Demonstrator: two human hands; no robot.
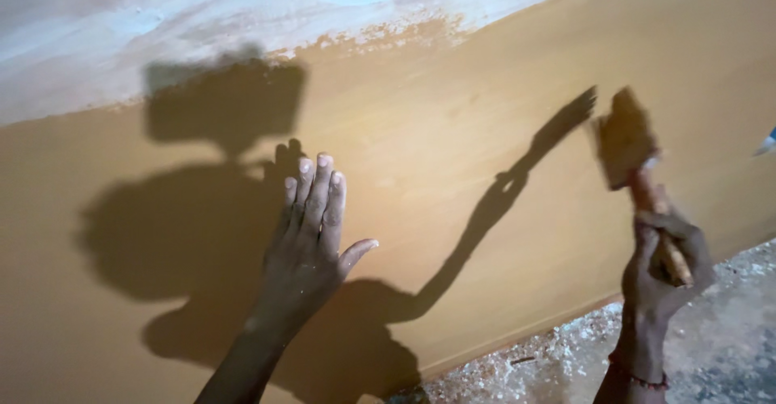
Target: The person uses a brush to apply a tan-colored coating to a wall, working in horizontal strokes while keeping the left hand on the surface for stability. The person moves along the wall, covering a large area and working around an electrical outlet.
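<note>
Right hand [664, 263] nearest the camera: fist wrapped fully round the wooden handle of a paintbrush [634, 162], thumb side up, a red thread band [638, 376] at the wrist. Brush head sits above the fist, bristles loaded ochre and blurred; can't tell for sure whether the tips touch the wall or hang just off it, looks just off.

Left hand [311, 234] further in: holds nothing, palm flat on the wall [453, 153], four fingers together pointing up, thumb splayed right. It rests on already coated ochre surface.

Below both, the floor [711, 339] is grey and littered with pale chips and dust, right up to the wall's lower edge.

Wall itself: ochre coat covers most of the view. Upper band [202, 8] is whitish, unpainted, with a ragged flaky boundary running up to the right. Hard shadows [226, 105] of the head rig, arm and brush fall across the paint.

My read on doing this stroke well:
- Grip is firm enough; loosen slightly so the wrist leads, long even passes.
- The ragged boundary is the weak spot. Work the bristles into the flakes, then lay off back into the finished colour.
- If the paint under the left palm is wet it will print. Brace on the bare band instead.
- The shadows hide thin patches; check coverage from an angle.
- Keep the bristles off the dusty floor edge, grit will drag into the coat.
</note>
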